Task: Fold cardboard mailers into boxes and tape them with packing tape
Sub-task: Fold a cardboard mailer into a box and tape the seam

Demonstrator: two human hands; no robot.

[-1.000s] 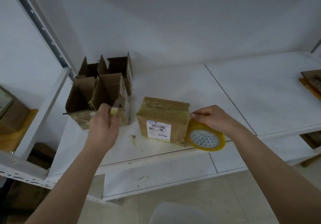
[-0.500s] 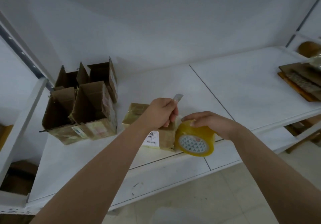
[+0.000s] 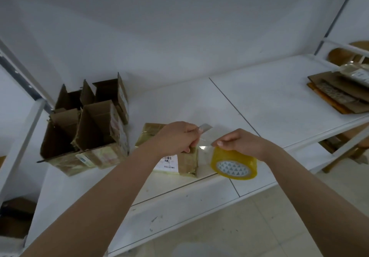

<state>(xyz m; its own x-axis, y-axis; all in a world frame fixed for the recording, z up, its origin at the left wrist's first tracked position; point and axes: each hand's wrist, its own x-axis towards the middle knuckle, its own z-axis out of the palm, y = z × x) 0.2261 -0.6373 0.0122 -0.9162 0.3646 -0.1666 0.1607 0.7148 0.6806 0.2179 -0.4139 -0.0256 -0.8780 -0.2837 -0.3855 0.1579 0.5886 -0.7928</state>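
White shipping label with a barcode on the taped box at frame centre; print too small to read. Triangle pattern on the core of the yellow tape roll. Left hand clenched round a small metal blade, knuckles up, over the box. Right hand gripping the roll from above, just right of the box, clear strip stretched between. Open boxes at left; flat cardboard at right edge on the white shelf.
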